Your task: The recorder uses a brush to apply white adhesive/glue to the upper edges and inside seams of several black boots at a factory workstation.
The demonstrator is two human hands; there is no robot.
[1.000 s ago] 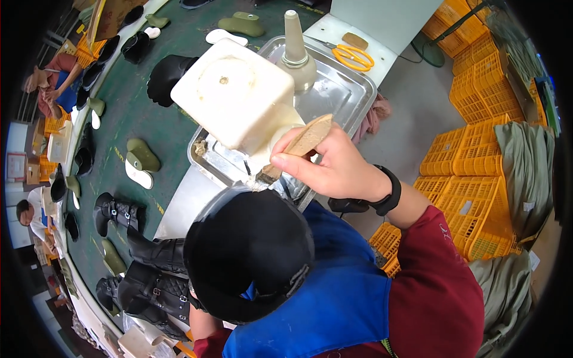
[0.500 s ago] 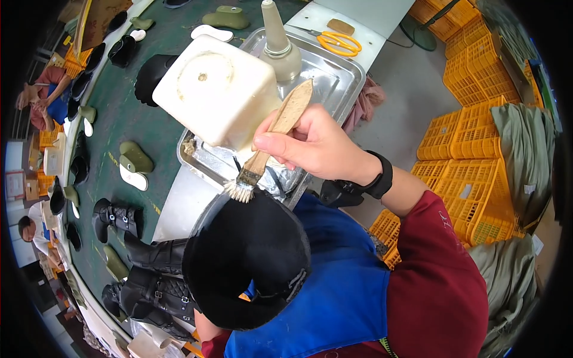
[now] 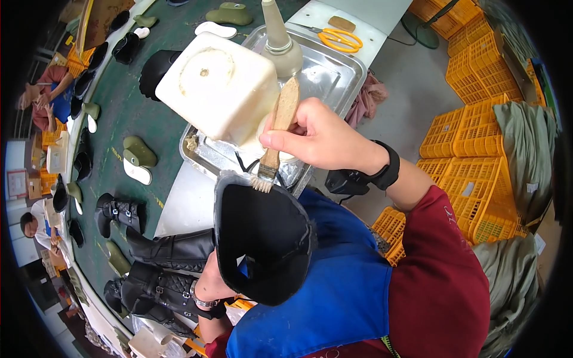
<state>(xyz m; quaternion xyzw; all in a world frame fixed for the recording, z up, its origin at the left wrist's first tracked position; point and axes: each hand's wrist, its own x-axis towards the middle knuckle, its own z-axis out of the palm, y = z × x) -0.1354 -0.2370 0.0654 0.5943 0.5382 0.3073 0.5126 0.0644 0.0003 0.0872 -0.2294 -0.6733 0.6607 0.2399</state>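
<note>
A wooden-handled brush [image 3: 286, 104] is pinched in my right hand [image 3: 328, 134], its pale bristles pointing down and touching the upper rim of a black boot upper [image 3: 265, 238]. The upper's dark, wide opening faces me. My left hand [image 3: 213, 280] grips the upper from its left side, with most fingers hidden behind it. Just beyond the brush, a whitish plastic jug [image 3: 209, 80] with its top cut away lies tipped in a metal tray [image 3: 349, 89]. Beside the jug stands a grey cone-necked bottle [image 3: 277, 42].
Scissors [image 3: 340, 40] with yellow handles lie past the tray. On the left, a green conveyor belt [image 3: 173, 128] carries black boots [image 3: 164, 289], olive shoe lasts [image 3: 139, 151] and white insoles [image 3: 138, 173]. Orange crates [image 3: 474, 191] are stacked at right. Other people work across the belt.
The boot upper has shifted right and turned, bringing my left hand into view. My right hand and the brush have moved slightly right, with the handle now more upright.
</note>
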